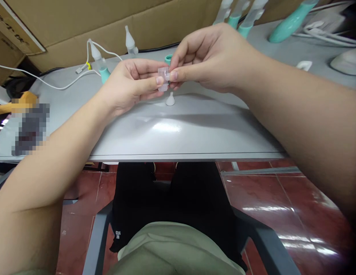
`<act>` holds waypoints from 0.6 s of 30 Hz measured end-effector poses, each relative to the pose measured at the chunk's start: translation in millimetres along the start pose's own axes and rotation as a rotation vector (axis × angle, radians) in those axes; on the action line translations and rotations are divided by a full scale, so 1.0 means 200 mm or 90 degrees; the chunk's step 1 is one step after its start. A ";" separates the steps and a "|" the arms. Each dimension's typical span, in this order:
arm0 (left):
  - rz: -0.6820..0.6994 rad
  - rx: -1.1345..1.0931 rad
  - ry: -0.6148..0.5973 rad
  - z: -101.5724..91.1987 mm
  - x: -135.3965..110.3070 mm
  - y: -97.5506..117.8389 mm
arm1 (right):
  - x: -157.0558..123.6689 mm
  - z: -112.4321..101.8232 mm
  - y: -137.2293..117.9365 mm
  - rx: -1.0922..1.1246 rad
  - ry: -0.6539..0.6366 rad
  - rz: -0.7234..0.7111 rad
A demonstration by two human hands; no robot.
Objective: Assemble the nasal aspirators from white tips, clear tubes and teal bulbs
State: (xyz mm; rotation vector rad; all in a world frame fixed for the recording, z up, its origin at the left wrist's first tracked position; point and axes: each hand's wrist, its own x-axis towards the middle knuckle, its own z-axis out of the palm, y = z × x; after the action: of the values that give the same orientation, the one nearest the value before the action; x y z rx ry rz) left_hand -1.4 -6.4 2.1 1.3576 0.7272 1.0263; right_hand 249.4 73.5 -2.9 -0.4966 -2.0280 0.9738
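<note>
My left hand (pixel 129 84) and my right hand (pixel 208 57) meet above the grey table (pixel 178 130). Both pinch one small clear plastic piece (pixel 163 78) between thumb and fingers. Just below it a small white cone-shaped tip (pixel 170 100) lies on the table. A teal ring (pixel 168 58) peeks out behind my fingers.
A teal and clear nozzle device (pixel 99 61) with a white cable (pixel 60 86) lies at the back left, beside a clear nozzle (pixel 130 41). Several teal devices (pixel 289 21) and white parts (pixel 304 65) sit at the back right. Cardboard boxes (pixel 109 23) stand behind the table.
</note>
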 end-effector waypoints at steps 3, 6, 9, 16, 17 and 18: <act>-0.003 0.032 0.030 0.02 0.00 0.01 | -0.01 0.00 0.00 0.027 -0.003 0.000; -0.016 0.072 0.091 0.03 0.00 0.02 | -0.02 0.00 0.01 0.045 -0.013 0.008; -0.006 0.069 0.097 0.03 0.00 0.03 | -0.01 0.01 0.03 0.073 -0.008 0.011; 0.067 0.007 0.099 0.05 0.03 0.02 | 0.01 0.04 0.04 0.103 0.078 -0.038; 0.084 -0.008 0.109 0.06 0.04 0.01 | 0.01 0.05 0.04 0.089 0.093 -0.050; 0.093 -0.019 0.115 0.06 0.05 0.00 | 0.01 0.06 0.04 0.067 0.111 -0.061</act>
State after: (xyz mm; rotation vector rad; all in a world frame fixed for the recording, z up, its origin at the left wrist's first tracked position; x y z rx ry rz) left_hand 12.7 -3.3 4.9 1.3185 0.7508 1.2842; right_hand 238.6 75.1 -12.9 -0.4092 -1.8174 0.9407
